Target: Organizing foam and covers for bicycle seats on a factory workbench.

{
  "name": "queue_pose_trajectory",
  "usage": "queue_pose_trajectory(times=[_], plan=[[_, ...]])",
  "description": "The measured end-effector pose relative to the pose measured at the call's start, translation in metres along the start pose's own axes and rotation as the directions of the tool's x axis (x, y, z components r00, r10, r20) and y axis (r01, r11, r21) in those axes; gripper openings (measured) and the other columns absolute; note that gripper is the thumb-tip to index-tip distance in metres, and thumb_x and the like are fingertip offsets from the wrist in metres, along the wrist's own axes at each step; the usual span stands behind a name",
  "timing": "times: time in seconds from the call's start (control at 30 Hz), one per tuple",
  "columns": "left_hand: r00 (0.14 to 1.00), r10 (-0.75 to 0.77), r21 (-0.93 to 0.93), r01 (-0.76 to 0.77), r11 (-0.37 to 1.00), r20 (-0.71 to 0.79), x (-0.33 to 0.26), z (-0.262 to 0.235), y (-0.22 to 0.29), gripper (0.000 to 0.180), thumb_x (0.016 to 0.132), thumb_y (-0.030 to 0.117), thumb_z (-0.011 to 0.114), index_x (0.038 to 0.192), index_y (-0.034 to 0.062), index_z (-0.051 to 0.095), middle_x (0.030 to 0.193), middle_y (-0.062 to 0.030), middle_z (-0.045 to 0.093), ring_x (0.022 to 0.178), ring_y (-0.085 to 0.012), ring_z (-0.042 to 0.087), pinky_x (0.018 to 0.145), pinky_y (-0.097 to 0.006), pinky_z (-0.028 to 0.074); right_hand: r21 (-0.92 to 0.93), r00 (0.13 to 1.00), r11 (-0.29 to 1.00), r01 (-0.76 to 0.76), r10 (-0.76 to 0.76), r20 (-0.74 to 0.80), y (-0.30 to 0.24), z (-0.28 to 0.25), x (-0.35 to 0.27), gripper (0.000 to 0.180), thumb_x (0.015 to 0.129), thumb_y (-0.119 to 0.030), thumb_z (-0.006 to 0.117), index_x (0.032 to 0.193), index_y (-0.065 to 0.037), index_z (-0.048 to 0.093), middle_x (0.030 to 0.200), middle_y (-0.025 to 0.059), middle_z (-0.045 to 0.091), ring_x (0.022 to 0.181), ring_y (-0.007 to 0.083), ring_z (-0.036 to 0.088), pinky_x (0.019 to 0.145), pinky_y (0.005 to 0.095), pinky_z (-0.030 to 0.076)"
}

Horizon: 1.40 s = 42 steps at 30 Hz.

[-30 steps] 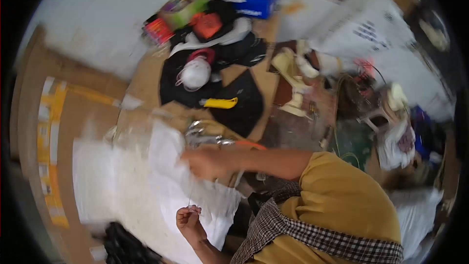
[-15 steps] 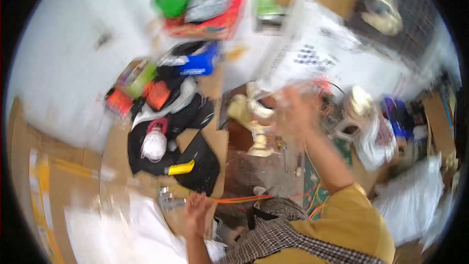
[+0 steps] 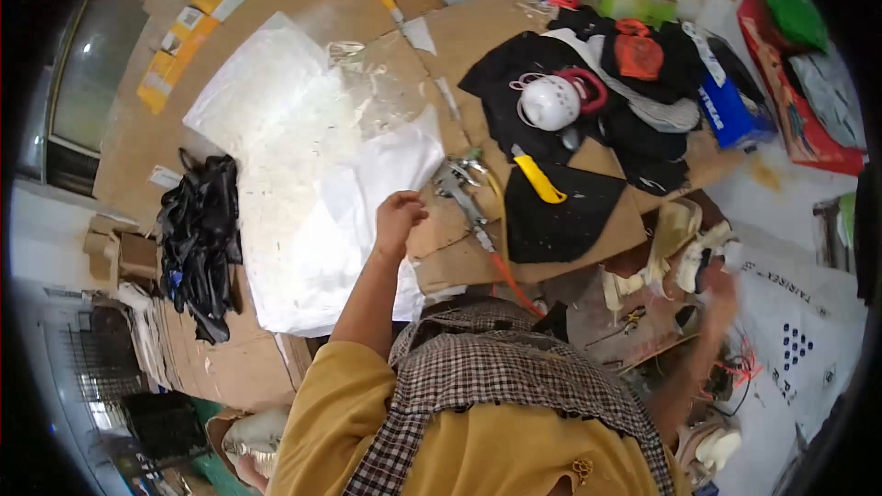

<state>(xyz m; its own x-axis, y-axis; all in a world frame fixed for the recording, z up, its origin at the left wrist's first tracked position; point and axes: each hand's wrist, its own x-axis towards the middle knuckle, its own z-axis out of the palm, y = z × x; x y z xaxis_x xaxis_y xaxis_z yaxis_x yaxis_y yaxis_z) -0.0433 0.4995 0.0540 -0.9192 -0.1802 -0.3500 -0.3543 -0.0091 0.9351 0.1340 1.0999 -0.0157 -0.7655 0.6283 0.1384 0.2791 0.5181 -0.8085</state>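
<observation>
Left hand (image 3: 397,217) on edge of plastic sheet (image 3: 312,184). Spray gun (image 3: 462,193) just right of it, knife (image 3: 538,178) farther right on cloth (image 3: 560,211). Helmet (image 3: 548,102) beyond knife. Bag pile (image 3: 197,243) well left. Right hand (image 3: 721,289) far right, blurred, near shoes (image 3: 675,243).

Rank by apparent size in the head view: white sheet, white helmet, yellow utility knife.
1. white sheet, by far the largest.
2. white helmet.
3. yellow utility knife, slimmer than the helmet, though about as long.
</observation>
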Motion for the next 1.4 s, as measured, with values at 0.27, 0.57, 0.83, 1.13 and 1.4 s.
queue_pose_trajectory(times=[0.27, 0.57, 0.83, 1.13, 1.4], plan=[[0.658, 0.241, 0.115, -0.23, 0.966, -0.713, 0.033, -0.174, -0.037, 0.039, 0.074, 0.011, 0.064, 0.107, -0.0024, 0.048, 0.104, -0.0109, 0.05, 0.088, -0.018, 0.052, 0.077, -0.03, 0.044, 0.518, 0.543, 0.83, 0.206, -0.537, 0.646, -0.315, 0.288, -0.099, 0.018, 0.081, -0.007, 0.059, 0.098, 0.001, 0.057, 0.075, 0.0092, 0.059, 0.065, 0.0119, 0.056, 0.06, 0.025, 0.045], [0.655, 0.052, 0.069, -0.158, 0.985, 0.754, -0.015, -0.145, -0.035, 0.034, 0.081, 0.005, 0.057, 0.115, 0.0037, 0.054, 0.101, -0.0065, 0.06, 0.089, -0.0145, 0.056, 0.079, -0.026, 0.045, 0.1, 0.292, 0.939, 0.328, -0.202, 0.935, -0.441, 0.396, -0.139, 0.046, 0.086, -0.04, 0.052, 0.072, 0.003, 0.06, 0.057, 0.0156, 0.053, 0.054, 0.0197, 0.053, 0.055, 0.0339, 0.042], [0.882, 0.184, 0.293, -0.054, 0.955, -0.435, 0.084, -0.339, -0.082, 0.041, 0.084, 0.03, 0.056, 0.111, -0.0016, 0.056, 0.101, -0.013, 0.06, 0.093, -0.0216, 0.054, 0.08, -0.032, 0.043, -0.041, 0.45, 0.894, 0.446, -0.184, 0.874, -0.316, 0.291, -0.089, 0.029, 0.075, -0.02, 0.066, 0.059, 0.001, 0.055, 0.05, 0.011, 0.047, 0.047, 0.0166, 0.047, 0.048, 0.0319, 0.039], [0.908, -0.291, 0.598, 0.419, 0.684, -0.302, 0.158, -0.318, -0.125, 0.081, 0.054, 0.057, 0.074, 0.099, -0.0093, 0.057, 0.113, -0.0239, 0.054, 0.101, -0.0296, 0.056, 0.084, -0.036, 0.046, 0.304, 0.735, 0.89, -0.339, 0.049, 0.677, -0.273, 0.344, -0.058, 0.05, 0.081, -0.013, 0.062, 0.124, -0.003, 0.039, 0.109, 0.0102, 0.054, 0.091, 0.0166, 0.053, 0.08, 0.0286, 0.044], [0.891, 0.094, 0.019, -0.095, 0.995, -0.444, 0.082, -0.324, -0.013, 0.024, 0.071, 0.015, 0.07, 0.088, -0.0003, 0.064, 0.075, -0.004, 0.062, 0.066, -0.0105, 0.056, 0.059, -0.025, 0.044, 0.319, 0.687, 0.852, -0.415, 0.064, 0.723, -0.266, 0.392, -0.013, 0.04, 0.086, -0.016, 0.055, 0.121, 0.002, 0.046, 0.112, 0.0108, 0.054, 0.096, 0.0217, 0.053, 0.082, 0.0344, 0.043]])
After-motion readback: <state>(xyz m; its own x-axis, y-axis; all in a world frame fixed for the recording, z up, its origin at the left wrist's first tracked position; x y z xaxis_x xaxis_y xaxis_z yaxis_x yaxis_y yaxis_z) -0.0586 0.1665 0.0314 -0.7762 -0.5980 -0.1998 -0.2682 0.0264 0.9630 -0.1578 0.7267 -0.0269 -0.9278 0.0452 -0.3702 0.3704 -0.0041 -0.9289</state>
